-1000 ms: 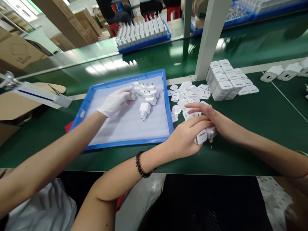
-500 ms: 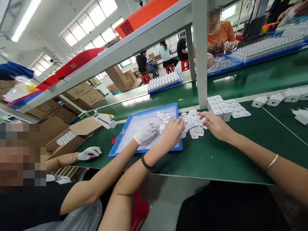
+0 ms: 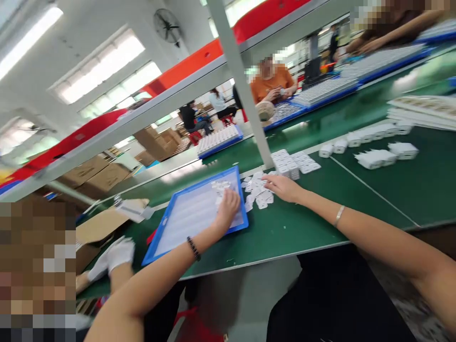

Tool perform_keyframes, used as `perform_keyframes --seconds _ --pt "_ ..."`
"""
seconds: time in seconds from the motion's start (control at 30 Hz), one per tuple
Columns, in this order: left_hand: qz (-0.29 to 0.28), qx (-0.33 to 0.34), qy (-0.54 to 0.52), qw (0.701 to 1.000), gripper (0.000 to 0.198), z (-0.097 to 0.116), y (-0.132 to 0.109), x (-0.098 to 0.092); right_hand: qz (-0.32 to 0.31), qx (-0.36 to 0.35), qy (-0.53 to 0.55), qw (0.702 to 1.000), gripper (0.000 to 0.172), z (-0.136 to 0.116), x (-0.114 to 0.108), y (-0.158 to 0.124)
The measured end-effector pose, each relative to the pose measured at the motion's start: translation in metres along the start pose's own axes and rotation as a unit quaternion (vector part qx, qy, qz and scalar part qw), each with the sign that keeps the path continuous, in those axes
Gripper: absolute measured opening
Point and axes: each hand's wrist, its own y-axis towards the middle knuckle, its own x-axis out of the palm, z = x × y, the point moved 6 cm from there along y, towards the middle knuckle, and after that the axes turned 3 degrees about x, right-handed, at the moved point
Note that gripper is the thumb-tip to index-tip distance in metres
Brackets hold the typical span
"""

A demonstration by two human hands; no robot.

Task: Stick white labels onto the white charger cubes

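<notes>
My left hand [image 3: 228, 209] is over the right part of a blue-rimmed tray [image 3: 151, 247] with a white bed. Its fingers are curled and closed beside a small group of white pronged pieces [image 3: 220, 185]; whatever they may grip is hidden. Just right of the tray lies a loose heap of flat white plastic plates [image 3: 261, 195]. At the heap's upper edge, my right hand [image 3: 285, 188] has its fingers stretched out and apart, touching or just above the plates. Neat stacks of similar white plates [image 3: 287, 164] stand behind that hand.
A co-worker's white-gloved hands [image 3: 119, 254] are left of the tray by an open carton [image 3: 107, 223]. White charger housings [image 3: 374, 157] lie on the green table at the right. A slanting shelf post [image 3: 245, 90] rises behind the plate stacks. Another person in orange [image 3: 281, 78] sits across.
The co-worker's gloved hand has left the tray and moved left to the carton. My left hand has shifted from the plate heap onto the tray. The view has swung right.
</notes>
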Motion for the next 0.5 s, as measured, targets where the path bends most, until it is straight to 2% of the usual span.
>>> perform_keyframes --seconds 0.07,0.13,0.23,0.3,0.37,0.43,0.5 --pt "0.031 0.014 0.007 0.999 0.054 -0.003 0.000 -0.015 0.023 0.015 -0.026 0.999 0.039 0.001 -0.006 0.008" --pt "0.071 0.025 0.009 0.997 0.056 -0.005 0.003 -0.027 0.071 0.039 -0.061 0.995 0.036 0.007 -0.026 0.017" --pt "0.162 0.036 0.002 0.986 0.054 0.009 0.013 -0.042 0.200 0.117 -0.121 0.965 0.032 0.028 -0.083 0.015" --pt "0.220 0.063 -0.023 0.973 0.051 0.032 0.021 -0.046 0.294 0.196 -0.154 0.923 0.039 0.049 -0.128 -0.004" --pt "0.255 0.105 -0.051 0.960 0.048 0.060 0.031 -0.044 0.365 0.289 -0.174 0.868 0.052 0.074 -0.166 -0.035" --pt "0.267 0.149 -0.071 0.949 0.043 0.088 0.041 -0.038 0.388 0.375 -0.177 0.823 0.063 0.100 -0.186 -0.067" --pt "0.274 0.198 -0.090 0.937 0.036 0.109 0.047 -0.031 0.376 0.446 -0.174 0.793 0.071 0.122 -0.190 -0.095"
